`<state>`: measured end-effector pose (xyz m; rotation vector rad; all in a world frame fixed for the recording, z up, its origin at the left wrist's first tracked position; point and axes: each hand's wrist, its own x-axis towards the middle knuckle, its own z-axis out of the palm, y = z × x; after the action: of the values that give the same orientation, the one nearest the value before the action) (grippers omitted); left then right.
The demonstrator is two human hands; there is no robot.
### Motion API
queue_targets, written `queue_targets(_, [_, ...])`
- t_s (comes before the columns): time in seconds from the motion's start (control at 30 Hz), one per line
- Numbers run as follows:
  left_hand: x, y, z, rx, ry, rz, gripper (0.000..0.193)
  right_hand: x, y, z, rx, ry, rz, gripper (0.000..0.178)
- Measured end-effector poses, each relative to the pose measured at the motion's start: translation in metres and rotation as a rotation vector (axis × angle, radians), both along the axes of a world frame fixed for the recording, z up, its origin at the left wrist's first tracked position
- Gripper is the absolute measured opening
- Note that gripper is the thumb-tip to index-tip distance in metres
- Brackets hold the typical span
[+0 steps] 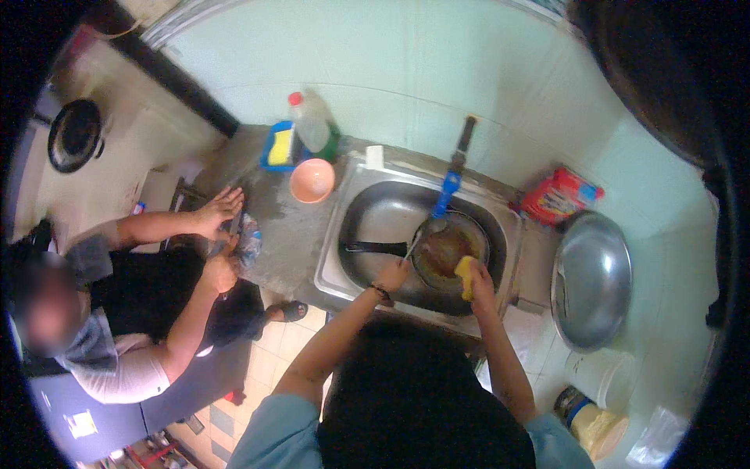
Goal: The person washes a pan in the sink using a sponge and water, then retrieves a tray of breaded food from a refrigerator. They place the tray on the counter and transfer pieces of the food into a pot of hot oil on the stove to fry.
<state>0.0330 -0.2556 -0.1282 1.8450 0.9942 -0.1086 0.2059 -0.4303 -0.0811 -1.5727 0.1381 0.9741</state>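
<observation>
Steel sink (367, 203) is set into a grey counter (285, 227) against a pale wall. A dark frying pan (447, 252) sits in the basin under the blue-handled tap (447, 187), its long handle pointing to the person's left, its inside coated in brown residue. The left hand (392, 275) is closed around a thin metal utensil (412, 246) that rests at the pan's near rim. The right hand (478, 280) grips a yellow sponge (466, 273) pressed against the pan's right edge.

On the counter behind the sink stand an orange bowl (312, 180), a clear bottle (310, 121) with a red cap, and a blue tray (278, 146) with a yellow sponge in it. A red packet (558, 195) lies to the right of the tap, and beside it a large steel wok (591, 280) rests upside down. A white bucket (601, 375) stands below it.

At the counter's left end another person works with both hands on a small thing too blurred to identify.
</observation>
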Motion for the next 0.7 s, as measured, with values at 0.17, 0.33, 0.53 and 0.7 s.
queue_targets(0.17, [-0.008, -0.013, 0.042, -0.83, -0.117, 0.209, 0.031, -0.011, 0.04, -0.01, -0.065, -1.012, 0.295, 0.029])
queue_targets(0.33, [-0.015, -0.04, 0.085, -0.959, -0.165, 0.254, 0.025, -0.005, 0.062, -0.016, -0.104, -1.171, 0.44, 0.027])
queue_targets(0.53, [-0.021, -0.034, 0.102, -0.782, -0.069, 0.2, 0.023, 0.012, 0.065, -0.035, 0.07, -1.026, 0.797, 0.03])
queue_targets(0.7, [-0.024, -0.03, 0.101, -0.952, -0.097, 0.277, 0.021, 0.016, 0.076, -0.03, -0.129, -1.071, 0.269, 0.032])
